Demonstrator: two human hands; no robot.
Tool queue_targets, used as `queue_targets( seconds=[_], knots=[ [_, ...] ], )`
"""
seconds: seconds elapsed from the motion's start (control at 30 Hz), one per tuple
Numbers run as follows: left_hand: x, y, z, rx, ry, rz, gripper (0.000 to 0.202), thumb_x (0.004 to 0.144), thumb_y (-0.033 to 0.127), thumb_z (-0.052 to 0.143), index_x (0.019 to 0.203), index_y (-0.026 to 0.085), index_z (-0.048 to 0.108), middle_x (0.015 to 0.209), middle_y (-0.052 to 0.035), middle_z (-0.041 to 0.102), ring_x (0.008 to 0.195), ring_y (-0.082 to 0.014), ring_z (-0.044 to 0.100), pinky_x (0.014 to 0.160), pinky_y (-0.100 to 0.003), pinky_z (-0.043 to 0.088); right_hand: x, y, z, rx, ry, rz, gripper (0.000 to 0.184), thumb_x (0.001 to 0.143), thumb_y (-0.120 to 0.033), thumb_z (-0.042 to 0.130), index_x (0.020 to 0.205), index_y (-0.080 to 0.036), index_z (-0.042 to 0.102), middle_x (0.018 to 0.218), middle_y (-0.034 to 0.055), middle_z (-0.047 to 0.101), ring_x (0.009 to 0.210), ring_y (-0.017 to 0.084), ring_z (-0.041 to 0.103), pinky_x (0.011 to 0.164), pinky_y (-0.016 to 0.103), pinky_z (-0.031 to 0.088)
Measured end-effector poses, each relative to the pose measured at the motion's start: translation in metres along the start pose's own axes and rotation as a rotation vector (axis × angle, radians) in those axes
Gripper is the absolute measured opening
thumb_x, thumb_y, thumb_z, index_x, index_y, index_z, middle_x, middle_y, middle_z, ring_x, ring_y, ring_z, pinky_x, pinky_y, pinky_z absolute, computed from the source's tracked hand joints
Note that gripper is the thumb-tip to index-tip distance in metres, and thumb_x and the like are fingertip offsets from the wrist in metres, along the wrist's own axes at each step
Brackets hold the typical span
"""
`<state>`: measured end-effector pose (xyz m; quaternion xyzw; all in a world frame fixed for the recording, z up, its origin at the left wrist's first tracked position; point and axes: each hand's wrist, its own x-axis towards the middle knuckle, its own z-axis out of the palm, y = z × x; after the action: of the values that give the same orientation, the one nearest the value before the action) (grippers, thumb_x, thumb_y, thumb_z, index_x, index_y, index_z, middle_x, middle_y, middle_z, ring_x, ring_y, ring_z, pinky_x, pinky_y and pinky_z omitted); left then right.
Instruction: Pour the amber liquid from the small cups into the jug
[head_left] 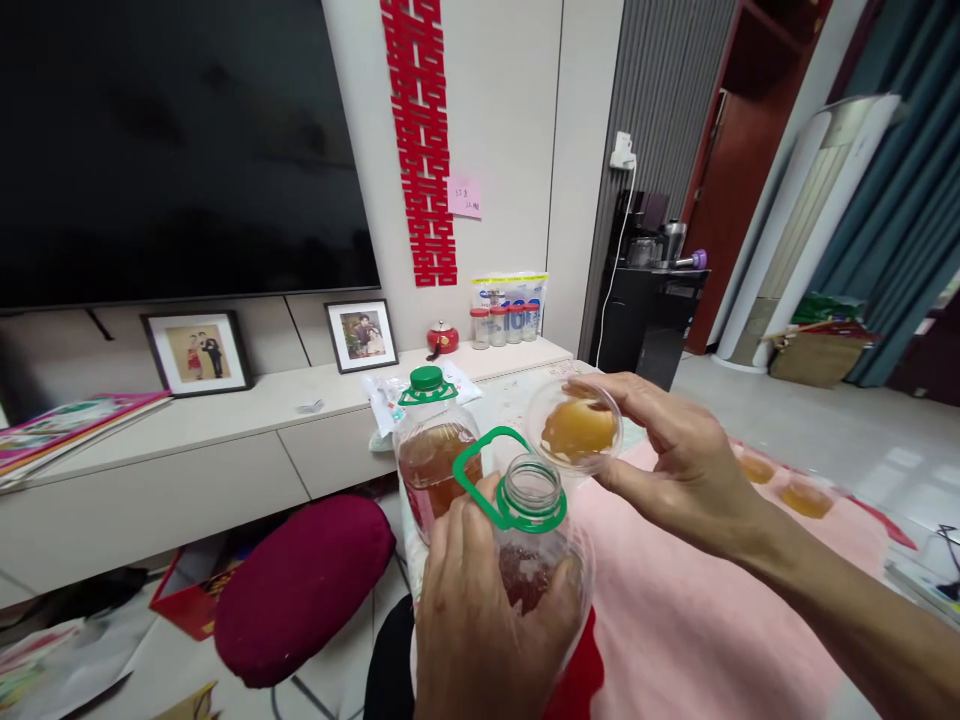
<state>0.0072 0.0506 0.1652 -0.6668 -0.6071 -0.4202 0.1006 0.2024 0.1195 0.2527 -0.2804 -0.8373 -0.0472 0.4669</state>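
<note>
Left hand (480, 605) wrapped round the uncapped bottle (519, 570) with green handle, right hand (679, 465) pinching a clear cup (579, 428) of amber contents just beside its mouth, green-capped bottle (435, 455) behind left, pink cloth (682, 610) and two more amber-filled cups (806, 498) right.

The left hand (476, 605) is rising from the bottom edge, its back facing the camera — fingers curling, thumb spreading rightward. The right hand (682, 470) is pinching, thumb below fingers, its bare forearm (817, 600) slanting toward the lower right.
</note>
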Motion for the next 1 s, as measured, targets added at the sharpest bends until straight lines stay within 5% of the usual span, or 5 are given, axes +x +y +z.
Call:
queue_targets(
  seconds=[0.37,0.53,1.0],
  knots=[
    [0.0,0.005,-0.002,-0.005,-0.026,-0.018,0.046,0.084,0.045,0.062,0.12,0.022,0.045,0.091,-0.0047,0.065,0.082,-0.0263,0.068,0.066,-0.043,0.061,0.012,-0.007,-0.003,-0.052,-0.013,-0.15,0.058,0.087,-0.007,0.059,0.138,-0.032,0.054,0.123,0.0077,0.072,0.115,0.028,0.069,0.096,0.049,0.057],
    [0.002,0.007,-0.001,-0.108,-0.108,-0.186,0.052,0.08,0.048,0.061,0.123,0.021,0.05,0.109,-0.0122,0.069,0.105,-0.0363,0.068,0.079,-0.055,0.061,0.016,-0.007,-0.003,-0.069,-0.02,-0.201,0.058,0.086,-0.004,0.058,0.137,-0.031,0.053,0.123,0.0091,0.071,0.117,0.028,0.068,0.097,0.048,0.057],
    [0.002,0.007,-0.003,-0.085,-0.127,-0.119,0.045,0.082,0.04,0.061,0.123,0.028,0.048,0.104,-0.0044,0.067,0.093,-0.026,0.065,0.079,-0.046,0.06,0.025,-0.014,-0.006,-0.217,-0.008,-0.402,0.04,0.088,0.003,0.058,0.127,-0.003,0.063,0.12,0.0229,0.071,0.115,0.028,0.065,0.098,0.048,0.057]
  ],
)
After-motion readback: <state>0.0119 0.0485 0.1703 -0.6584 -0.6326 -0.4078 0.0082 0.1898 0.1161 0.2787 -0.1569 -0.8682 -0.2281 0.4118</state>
